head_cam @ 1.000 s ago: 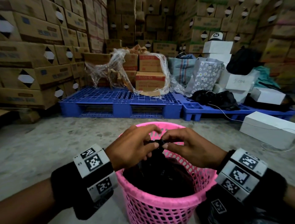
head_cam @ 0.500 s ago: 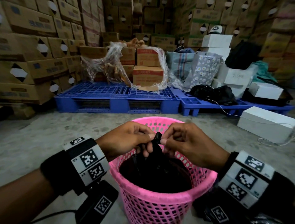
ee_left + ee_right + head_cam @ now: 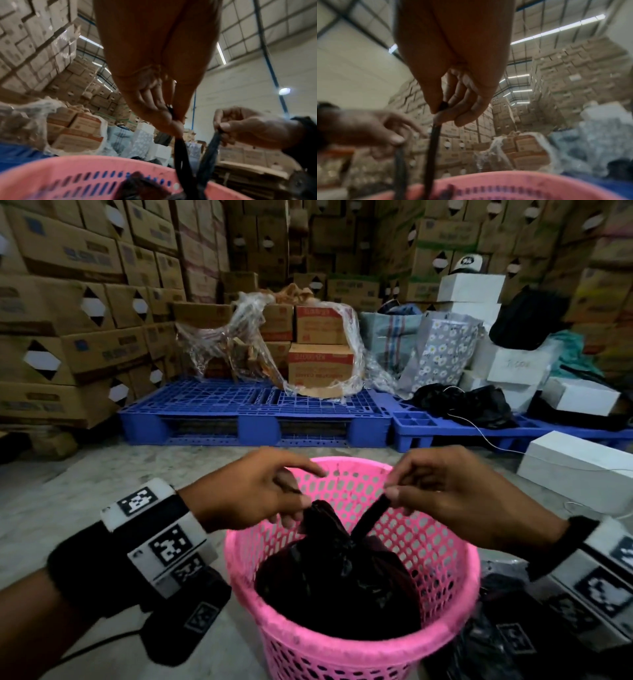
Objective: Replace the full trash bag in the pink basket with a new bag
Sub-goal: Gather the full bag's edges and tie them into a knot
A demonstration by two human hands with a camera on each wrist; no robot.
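Note:
A pink perforated basket point(image 3: 445, 556) stands on the concrete floor in front of me. Inside sits a full black trash bag point(image 3: 335, 587), gathered at its neck. My left hand point(image 3: 260, 494) pinches one black bag end point(image 3: 318, 517) above the left of the neck. My right hand point(image 3: 448, 494) pinches the other end point(image 3: 371, 517), stretched taut up to the right. In the left wrist view the left hand point(image 3: 173, 121) pinches its strand point(image 3: 180, 155). In the right wrist view the right hand point(image 3: 440, 109) pinches its strand point(image 3: 433, 146) above the pink basket rim point(image 3: 522, 180).
Blue plastic pallets point(image 3: 253, 419) lie just beyond the basket, carrying cartons and bags. Stacked cardboard boxes point(image 3: 68, 313) wall the left and back. White boxes point(image 3: 575, 470) sit on the floor at right. More black plastic point(image 3: 507, 635) lies beside the basket's right side.
My hands were together over the bag's neck and have moved apart, each drawing a bag end outward. The view has dropped closer to the basket.

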